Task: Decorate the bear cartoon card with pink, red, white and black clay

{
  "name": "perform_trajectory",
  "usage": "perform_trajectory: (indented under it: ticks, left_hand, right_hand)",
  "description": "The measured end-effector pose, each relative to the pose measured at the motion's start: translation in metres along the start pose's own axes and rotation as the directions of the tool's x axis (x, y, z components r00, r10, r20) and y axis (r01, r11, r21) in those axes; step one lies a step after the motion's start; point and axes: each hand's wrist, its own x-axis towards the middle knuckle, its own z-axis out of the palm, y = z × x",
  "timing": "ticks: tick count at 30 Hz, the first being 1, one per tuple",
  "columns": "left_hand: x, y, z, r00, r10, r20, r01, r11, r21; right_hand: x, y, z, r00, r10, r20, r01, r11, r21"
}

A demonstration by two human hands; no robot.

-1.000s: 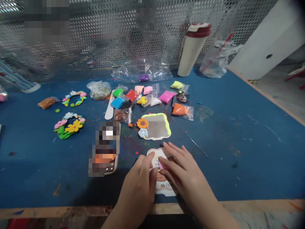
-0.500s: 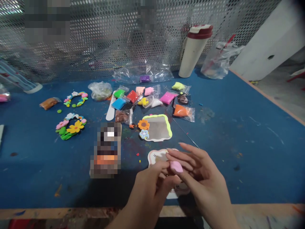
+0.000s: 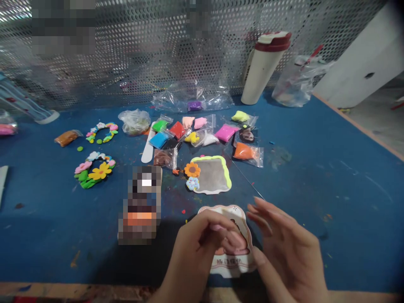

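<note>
My left hand (image 3: 205, 244) has its fingers curled round a lump of pink clay (image 3: 216, 227), which shows only in part between them. To its right my right hand (image 3: 284, 244) is open, fingers apart and bent, with nothing in it. Beneath both hands lies a white card (image 3: 232, 269) with a wavy edge, a printed figure and lettering, partly covered by them. Just beyond is a small mirror (image 3: 213, 174) framed partly in yellow-green clay, with an orange flower (image 3: 192, 170) and a light blue flower (image 3: 192, 184) on its left edge.
Several bags of coloured clay, such as orange (image 3: 244, 151) and magenta (image 3: 226, 132), lie behind the mirror. A thin metal rod (image 3: 246, 176), a white stick (image 3: 147, 147), a blurred-out phone-like object (image 3: 142, 206), flowered clay rings (image 3: 100, 171) and a tall cup (image 3: 263, 69) stand or lie around.
My hands have moved apart. The pink clay has passed from between both hands into the left, and the right has drawn off to the right. The view has shifted slightly.
</note>
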Motion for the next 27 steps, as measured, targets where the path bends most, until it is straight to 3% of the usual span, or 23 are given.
perform_trajectory:
  ticks: [2,4,8,12,15,19,22,27]
  left_hand:
    - [0.0,0.002,0.001,0.988,-0.149,0.027,0.151,0.982,-0.11]
    - [-0.001,0.003,0.002,0.976,-0.213,0.052,0.219,0.963,-0.154]
    - [-0.002,0.001,0.001,0.998,-0.065,0.026,0.066,0.997,-0.042]
    - [-0.001,-0.003,-0.003,0.998,0.062,0.028,-0.064,0.993,0.094]
    - [-0.001,-0.005,-0.002,0.999,-0.032,-0.017,0.033,0.998,0.061]
    - [-0.001,-0.003,0.003,0.985,-0.167,-0.039,0.161,0.979,-0.127]
    - [-0.003,-0.002,0.003,0.984,-0.176,-0.015,0.17,0.965,-0.202]
    - [-0.004,-0.006,0.001,0.987,-0.16,0.004,0.158,0.972,-0.176]
  right_hand:
    - [0.002,0.001,-0.001,0.999,0.02,-0.036,-0.02,1.0,0.0]
    - [0.002,-0.001,0.001,0.994,0.068,-0.091,-0.069,0.998,-0.004]
    - [0.0,-0.002,0.002,0.989,0.093,-0.118,-0.098,0.994,-0.04]
    - [0.0,0.002,-0.003,0.997,0.049,-0.061,-0.054,0.996,-0.073]
    - [0.001,0.004,-0.004,0.996,0.055,-0.076,-0.062,0.995,-0.084]
    - [0.001,0.005,-0.006,0.996,0.05,-0.079,-0.059,0.992,-0.113]
    - [0.001,0.008,-0.008,0.998,0.012,-0.058,-0.021,0.989,-0.15]
    - [0.003,0.009,-0.009,0.999,0.027,-0.047,-0.035,0.986,-0.165]
